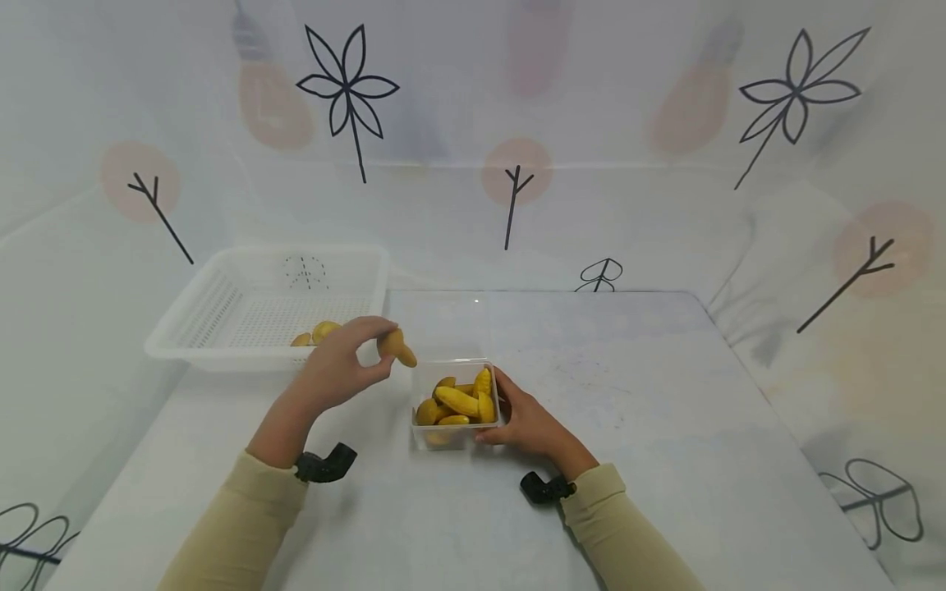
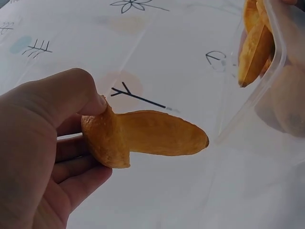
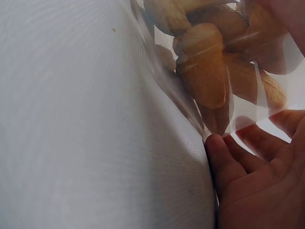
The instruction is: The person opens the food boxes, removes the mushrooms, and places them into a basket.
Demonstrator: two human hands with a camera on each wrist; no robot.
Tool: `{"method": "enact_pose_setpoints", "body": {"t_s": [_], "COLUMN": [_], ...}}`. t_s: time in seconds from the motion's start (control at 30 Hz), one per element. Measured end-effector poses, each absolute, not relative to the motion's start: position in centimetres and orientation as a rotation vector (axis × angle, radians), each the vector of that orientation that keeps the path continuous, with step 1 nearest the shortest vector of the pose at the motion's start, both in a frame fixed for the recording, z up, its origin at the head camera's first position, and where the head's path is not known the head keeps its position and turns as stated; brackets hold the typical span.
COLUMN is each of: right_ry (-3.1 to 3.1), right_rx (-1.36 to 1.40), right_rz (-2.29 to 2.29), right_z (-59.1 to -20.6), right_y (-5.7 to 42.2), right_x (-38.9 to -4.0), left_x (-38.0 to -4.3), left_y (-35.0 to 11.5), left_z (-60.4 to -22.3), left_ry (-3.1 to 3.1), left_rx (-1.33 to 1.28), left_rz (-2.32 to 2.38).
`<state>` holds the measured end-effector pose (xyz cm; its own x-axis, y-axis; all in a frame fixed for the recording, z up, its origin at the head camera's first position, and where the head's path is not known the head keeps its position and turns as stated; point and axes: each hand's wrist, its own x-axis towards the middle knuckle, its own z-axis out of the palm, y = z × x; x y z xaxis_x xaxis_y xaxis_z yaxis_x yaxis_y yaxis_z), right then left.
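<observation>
Over the space left of a clear plastic box (image 1: pixel 456 435), my left hand (image 1: pixel 336 365) pinches a yellow-orange toy-food-like piece (image 1: pixel 397 345) between thumb and fingers. The left wrist view shows the held piece (image 2: pixel 157 133) with a rounded, shell-like end in the grip and a long, flat-faced lobe pointing toward the box. My right hand (image 1: pixel 532 419) holds the box by its right side, thumb near the front corner. Inside lie several yellow pieces (image 1: pixel 456 400), some banana-like, one corn-like. Through the wall, the right wrist view shows rounded pieces (image 3: pixel 202 64) close to the fingertips (image 3: pixel 217 143).
A white perforated basket (image 1: pixel 177 349) stands at the back left, with a few yellow pieces (image 1: pixel 325 330) near its front wall, partly hidden by my left hand. The white table (image 1: pixel 628 369) meets a patterned cloth backdrop (image 1: pixel 443 123) behind and at the sides.
</observation>
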<state>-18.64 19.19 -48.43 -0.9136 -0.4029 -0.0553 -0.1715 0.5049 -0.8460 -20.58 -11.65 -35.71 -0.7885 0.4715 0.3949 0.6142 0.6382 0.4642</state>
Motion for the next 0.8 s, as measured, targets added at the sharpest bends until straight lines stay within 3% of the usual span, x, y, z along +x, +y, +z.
{"method": "enact_pose_setpoints", "body": {"t_s": [0.8], "right_ry": [2.498], "right_rx": [-0.496], "right_rz": [-1.377], "right_z": [-48.5], "right_y": [19.2], "right_x": [-18.7], "left_x": [-22.4], "left_y": [-15.4], "left_z": [-35.0], "left_ry": [-2.561], "left_rx": [-0.640], "left_rz": [-0.815]}}
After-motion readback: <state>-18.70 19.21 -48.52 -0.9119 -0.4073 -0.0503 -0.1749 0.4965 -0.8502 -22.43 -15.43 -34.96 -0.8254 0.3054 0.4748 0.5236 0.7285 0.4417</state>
